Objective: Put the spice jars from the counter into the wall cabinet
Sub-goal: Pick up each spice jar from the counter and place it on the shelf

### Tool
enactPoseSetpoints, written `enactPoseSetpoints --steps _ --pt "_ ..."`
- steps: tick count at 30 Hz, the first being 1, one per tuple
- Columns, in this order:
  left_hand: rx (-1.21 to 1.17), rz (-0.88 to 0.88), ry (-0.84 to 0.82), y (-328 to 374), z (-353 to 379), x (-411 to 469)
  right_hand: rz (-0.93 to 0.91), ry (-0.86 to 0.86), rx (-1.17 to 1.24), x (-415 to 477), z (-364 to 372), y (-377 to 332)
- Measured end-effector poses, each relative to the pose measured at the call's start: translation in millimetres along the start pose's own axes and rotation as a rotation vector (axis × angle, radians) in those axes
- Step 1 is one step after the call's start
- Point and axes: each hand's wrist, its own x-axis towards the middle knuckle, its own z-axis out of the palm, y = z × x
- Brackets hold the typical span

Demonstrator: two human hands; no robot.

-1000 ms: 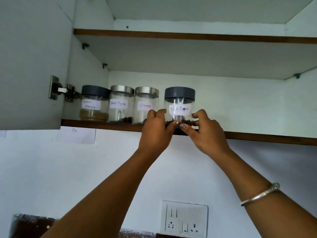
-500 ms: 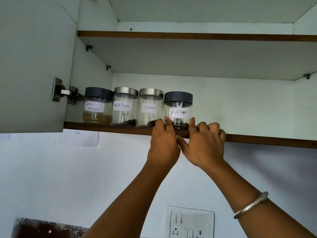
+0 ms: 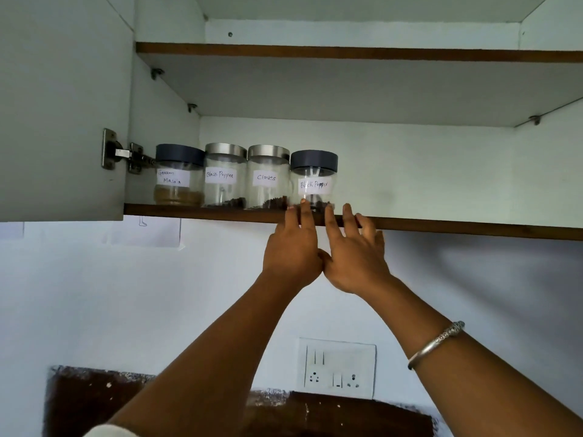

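Item: clear glass jar, dark grey lid, label "Black Pepper" [image 3: 314, 181].
Location: brown-edged white lower shelf [image 3: 473, 229] of the wall cabinet [image 3: 164, 127]; rightmost of four, just beside the steel-lidded clear "Cloves" jar [image 3: 267, 181].
Your left hand [image 3: 291, 250] and right hand [image 3: 358, 257]: fingers straight, tips at the jar's base, gripping nothing.
Handling: push low and evenly with both sets of fingertips, so the jar slides inward upright, away from the front edge.

The fingers [image 3: 305, 212] of the left hand [image 3: 291, 253] and right hand [image 3: 356, 257] are blurry and hide the bottom of the last jar [image 3: 314, 181]. I cannot tell if they touch it. Both arms [image 3: 220, 357] run off the bottom edge. The door [image 3: 63, 105] hides the top of a paper [image 3: 151, 231].
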Motion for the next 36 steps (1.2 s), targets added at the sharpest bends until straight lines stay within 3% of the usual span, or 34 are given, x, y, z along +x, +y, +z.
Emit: enactPoseSetpoints --steps 3,8,14,22,26,32,36 --pt "0.028 0.028 -0.052 8.7 14.7 -27.0 -0.054 -0.084 0.018 -26.7 2.9 8.0" --pt "-0.018 0.111 -0.225 33.8 54.1 -84.8 0.029 -0.242 0.076 -87.0 18.3 38.6" --pt "-0.122 0.213 -0.551 78.9 124.2 -166.6 0.204 -0.422 0.143 -203.8 61.6 93.7" --pt "-0.177 0.404 -0.967 164.1 234.3 -278.6 0.347 -0.715 0.019 -355.1 138.5 191.9" --pt "-0.295 0.391 -1.047 195.9 277.6 -309.2 0.461 -0.739 0.08 -401.7 140.3 233.6" --pt "-0.254 0.306 -1.154 217.8 330.5 -330.5 0.553 -0.795 0.19 -426.8 161.9 282.0" --pt "-0.244 0.19 -1.14 213.7 358.2 -330.6 0.554 -0.792 0.264 -425.7 194.4 301.5"
